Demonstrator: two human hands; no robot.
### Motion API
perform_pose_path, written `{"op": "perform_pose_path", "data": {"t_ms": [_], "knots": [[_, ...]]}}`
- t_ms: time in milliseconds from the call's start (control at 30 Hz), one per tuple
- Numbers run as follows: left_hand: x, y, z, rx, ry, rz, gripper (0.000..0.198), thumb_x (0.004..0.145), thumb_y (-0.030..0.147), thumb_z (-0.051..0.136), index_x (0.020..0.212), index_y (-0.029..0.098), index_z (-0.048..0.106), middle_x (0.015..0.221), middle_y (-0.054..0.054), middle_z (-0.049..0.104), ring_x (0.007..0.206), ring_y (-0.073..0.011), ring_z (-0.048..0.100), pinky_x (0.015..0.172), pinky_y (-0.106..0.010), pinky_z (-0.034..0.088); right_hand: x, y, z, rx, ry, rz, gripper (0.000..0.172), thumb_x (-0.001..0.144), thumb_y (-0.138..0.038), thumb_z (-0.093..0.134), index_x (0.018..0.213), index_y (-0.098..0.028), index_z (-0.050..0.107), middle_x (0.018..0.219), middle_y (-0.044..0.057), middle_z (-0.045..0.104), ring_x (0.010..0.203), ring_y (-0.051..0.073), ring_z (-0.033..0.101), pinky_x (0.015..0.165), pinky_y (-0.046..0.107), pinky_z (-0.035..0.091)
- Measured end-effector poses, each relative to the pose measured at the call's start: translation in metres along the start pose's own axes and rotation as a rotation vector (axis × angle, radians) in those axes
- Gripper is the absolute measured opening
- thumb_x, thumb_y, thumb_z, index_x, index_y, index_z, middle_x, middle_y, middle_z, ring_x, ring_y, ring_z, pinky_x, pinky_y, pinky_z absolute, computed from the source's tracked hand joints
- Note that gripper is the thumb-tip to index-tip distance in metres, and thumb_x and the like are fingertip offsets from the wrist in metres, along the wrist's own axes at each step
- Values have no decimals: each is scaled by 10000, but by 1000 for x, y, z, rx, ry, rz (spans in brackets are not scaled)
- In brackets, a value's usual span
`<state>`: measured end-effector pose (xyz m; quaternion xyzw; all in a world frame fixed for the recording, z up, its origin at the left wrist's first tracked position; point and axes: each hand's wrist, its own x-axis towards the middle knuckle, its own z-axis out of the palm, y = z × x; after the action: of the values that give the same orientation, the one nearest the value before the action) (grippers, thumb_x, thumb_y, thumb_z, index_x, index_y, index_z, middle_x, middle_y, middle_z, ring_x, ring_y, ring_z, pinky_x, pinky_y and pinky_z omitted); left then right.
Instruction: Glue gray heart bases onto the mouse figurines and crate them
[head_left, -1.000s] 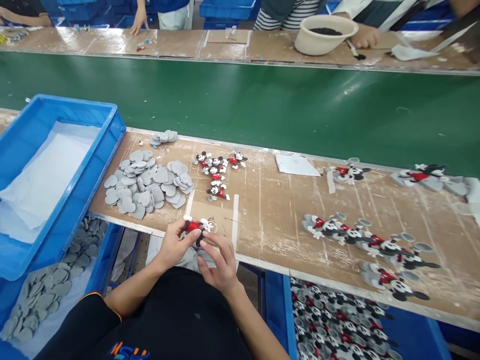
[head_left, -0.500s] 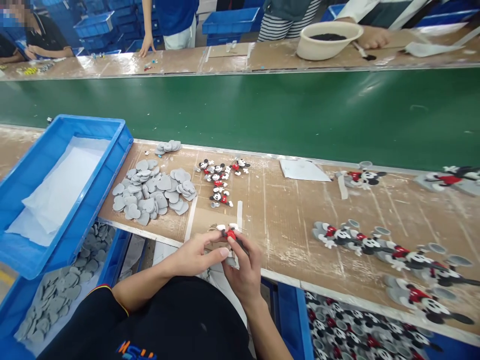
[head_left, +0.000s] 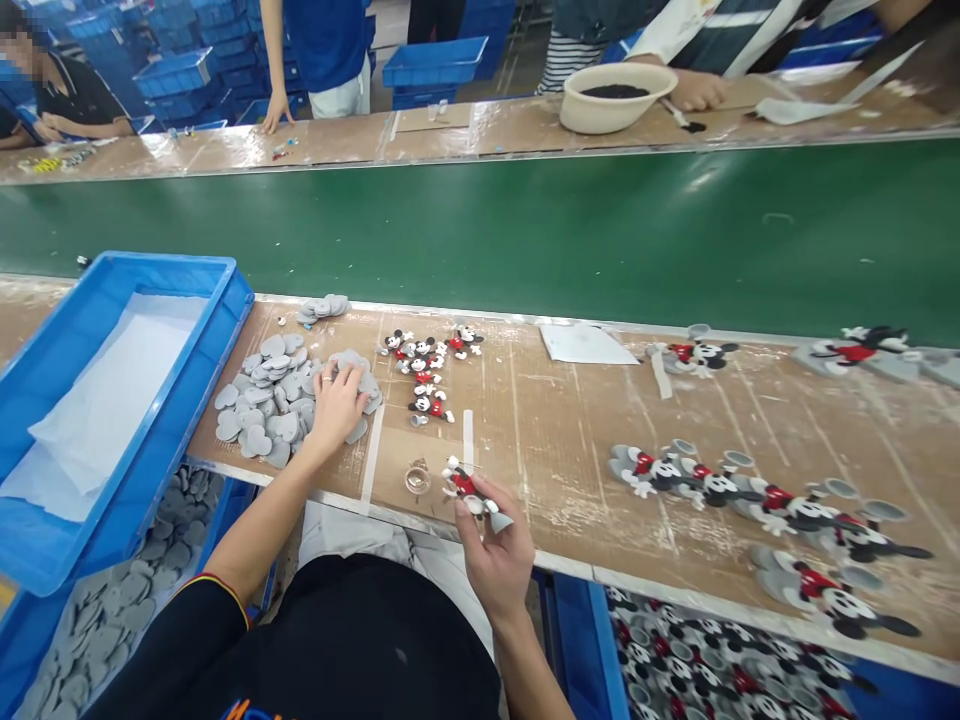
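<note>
Mouse figurine [head_left: 462, 482]: I have it over the table [head_left: 555, 440], by its near edge | right hand [head_left: 499, 548]: thumb and fingers pinched on it | left hand [head_left: 337, 408]: fingers slightly spread on the grey discs [head_left: 256, 440], whether gripping one I cannot tell | blue bin [head_left: 169, 259]: beside the discs, overlapping the table's near edge

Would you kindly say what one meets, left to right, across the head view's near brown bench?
Blue plastic tray, pile of flat grey pieces, cluster of red-black-white figurines, right hand, white sheet, row of similar figurines.
</note>
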<state>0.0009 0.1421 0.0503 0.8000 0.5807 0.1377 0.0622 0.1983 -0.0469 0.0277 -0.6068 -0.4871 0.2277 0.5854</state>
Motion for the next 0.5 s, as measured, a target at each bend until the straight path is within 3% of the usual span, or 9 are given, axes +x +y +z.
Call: {"op": "perform_pose_path", "data": {"t_ms": [133,300,400,500], "knots": [[8,0,-4,59,-26,89,262,906,216,607,1164,202,652,1192,-109,700,1370,-395,399,1112,-597,240,-2,4,-3,18,15,63,307,899,-298,647,1192,-211,641,1194,126,666,1092,269,643,937,513,536],[1,1,-25,101,-10,193,209,930,242,591,1124,210,661,1171,-111,696,1321,-345,472,1124,-566,233,-5,6,-9,40,26,100,357,891,-274,656,1241,-213,622,1239,134,653,1134,275,631,967,517,522],[-20,-2,-40,134,-40,258,227,948,328,572,1099,185,663,1123,-132,688,1178,-324,564,1052,-511,351,-6,5,-14,53,52,112,370,883,-256,667,1248,-222,623,1246,126,649,1153,277,625,977,512,513],[-47,-4,-47,185,-154,288,202,932,343,591,997,172,677,981,-131,682,1027,-309,618,898,-431,464,-5,3,-18,61,79,130,360,883,-259,668,1239,-215,632,1233,128,657,1150,276,630,969,496,521]]}}
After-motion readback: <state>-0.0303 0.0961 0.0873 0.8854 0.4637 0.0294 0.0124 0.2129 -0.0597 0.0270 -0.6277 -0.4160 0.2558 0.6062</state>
